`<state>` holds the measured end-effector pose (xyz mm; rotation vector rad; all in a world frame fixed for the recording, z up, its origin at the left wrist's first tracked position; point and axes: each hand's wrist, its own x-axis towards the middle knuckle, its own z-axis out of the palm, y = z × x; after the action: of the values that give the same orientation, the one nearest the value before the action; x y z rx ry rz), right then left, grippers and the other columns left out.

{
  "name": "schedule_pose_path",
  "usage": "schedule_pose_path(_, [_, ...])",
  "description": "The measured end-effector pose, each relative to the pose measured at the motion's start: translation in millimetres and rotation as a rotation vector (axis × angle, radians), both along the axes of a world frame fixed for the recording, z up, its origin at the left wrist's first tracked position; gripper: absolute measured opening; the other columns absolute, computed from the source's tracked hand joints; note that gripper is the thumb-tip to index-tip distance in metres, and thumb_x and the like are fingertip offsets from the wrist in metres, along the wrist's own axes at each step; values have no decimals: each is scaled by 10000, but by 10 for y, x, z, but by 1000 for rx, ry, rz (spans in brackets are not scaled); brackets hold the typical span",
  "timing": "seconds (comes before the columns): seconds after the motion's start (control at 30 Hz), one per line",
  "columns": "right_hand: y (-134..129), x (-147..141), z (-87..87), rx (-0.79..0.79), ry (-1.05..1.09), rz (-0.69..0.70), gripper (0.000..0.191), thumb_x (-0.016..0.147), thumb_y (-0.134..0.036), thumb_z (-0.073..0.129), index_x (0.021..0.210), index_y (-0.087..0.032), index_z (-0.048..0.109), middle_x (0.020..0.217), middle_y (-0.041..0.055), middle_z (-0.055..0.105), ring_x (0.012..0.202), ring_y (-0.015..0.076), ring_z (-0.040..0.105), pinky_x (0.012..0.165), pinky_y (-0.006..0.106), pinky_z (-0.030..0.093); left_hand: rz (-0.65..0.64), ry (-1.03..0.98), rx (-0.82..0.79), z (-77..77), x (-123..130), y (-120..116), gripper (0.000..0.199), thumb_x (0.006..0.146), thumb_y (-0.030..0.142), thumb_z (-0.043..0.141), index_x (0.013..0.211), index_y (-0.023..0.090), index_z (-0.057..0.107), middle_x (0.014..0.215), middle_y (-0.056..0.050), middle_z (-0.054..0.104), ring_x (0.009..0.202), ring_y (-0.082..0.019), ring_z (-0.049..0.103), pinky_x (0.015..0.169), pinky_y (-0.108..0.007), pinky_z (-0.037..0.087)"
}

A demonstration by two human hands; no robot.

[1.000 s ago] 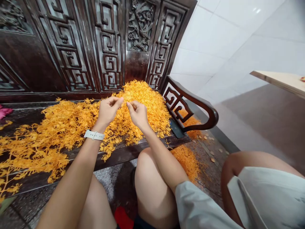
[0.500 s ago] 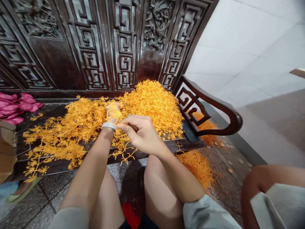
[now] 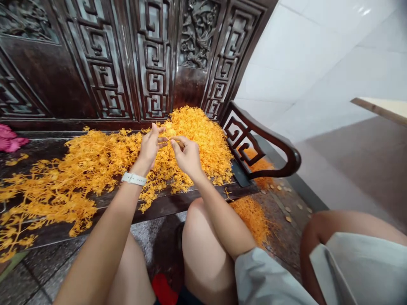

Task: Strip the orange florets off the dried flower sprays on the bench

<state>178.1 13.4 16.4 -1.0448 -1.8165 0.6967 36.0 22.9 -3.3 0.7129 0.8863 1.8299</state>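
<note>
My left hand (image 3: 149,148), with a pale watch strap (image 3: 134,178) at its wrist, is over the heap of orange plastic flower pieces (image 3: 203,148). Its fingers are bent around a small orange plastic flower piece that blends into the heap behind. Close beside it, my right hand (image 3: 188,157) pinches thumb against fingertips at the same small piece. To the left, branched orange plastic flower sprigs (image 3: 79,169) lie tangled along the dark wooden bench (image 3: 171,209). Exactly where each fingertip grips is hard to make out.
The bench has a carved backrest (image 3: 155,80) and a curved armrest (image 3: 286,159) at right. Orange scraps (image 3: 251,218) are piled on the floor below. Pink plastic flowers (image 3: 11,139) lie at far left. Another person's leg (image 3: 337,224) is at lower right.
My left hand has lifted out from among the orange pieces, and my right hand has moved forward and up to its fingertips. The view has shifted, so the bench appears further left.
</note>
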Motion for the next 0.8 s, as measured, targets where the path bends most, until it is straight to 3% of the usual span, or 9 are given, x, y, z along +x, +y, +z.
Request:
schedule_pose_path(0.1, [39, 5, -17, -139, 89, 63, 391, 954, -590, 707, 1019, -204, 714, 595, -61, 456, 545, 115, 354, 571, 306, 278, -7, 65, 56, 73, 53, -95, 276, 855, 399, 904, 804, 162, 770, 798, -49, 676, 665, -121, 622, 602, -213, 527])
schedule_pose_path(0.2, [24, 8, 38, -469, 258, 170, 519, 888, -720, 728, 1027, -244, 576, 631, -55, 561, 523, 118, 462, 528, 280, 339, 65, 49, 45, 110, 37, -136, 265, 840, 352, 911, 751, 170, 740, 675, 11, 580, 588, -102, 568, 549, -202, 487])
schedule_pose_path(0.27, [15, 25, 74, -564, 283, 197, 538, 896, -751, 700, 1028, -257, 533, 655, -34, 621, 542, 133, 535, 542, 280, 402, 56, 43, 23, 118, 8, -155, 256, 845, 360, 897, 758, 178, 740, 638, 31, 544, 545, -94, 543, 509, -197, 447])
schedule_pose_path(0.43, [60, 49, 43, -172, 241, 187, 449, 890, -652, 775, 973, -225, 664, 763, -22, 590, 670, 112, 497, 640, 282, 402, -96, 175, -28, 98, -10, -207, 242, 786, 350, 926, 791, 165, 770, 669, 18, 599, 530, -69, 491, 485, -194, 365])
schedule_pose_path(0.57, [136, 13, -21, -222, 370, 215, 508, 792, -659, 851, 915, -224, 618, 650, -62, 518, 597, 112, 463, 586, 294, 385, -151, 204, 4, 89, 29, -238, 212, 853, 309, 866, 753, 163, 750, 662, 7, 599, 541, -79, 505, 509, -207, 375])
schedule_pose_path(0.67, [174, -49, -48, -248, 455, 213, 511, 780, -644, 863, 861, -233, 571, 645, -51, 577, 570, 113, 489, 561, 298, 392, -95, 154, 25, 109, 90, -241, 243, 889, 204, 812, 685, 154, 692, 652, 10, 568, 537, -74, 501, 514, -199, 377])
schedule_pose_path(0.8, [29, -111, 41, -86, 506, 230, 441, 873, -576, 818, 795, -234, 549, 659, -45, 571, 574, 104, 473, 555, 294, 368, -109, -100, -51, 107, 97, -146, 270, 884, 13, 678, 667, 150, 593, 677, 11, 559, 534, -59, 492, 511, -174, 377])
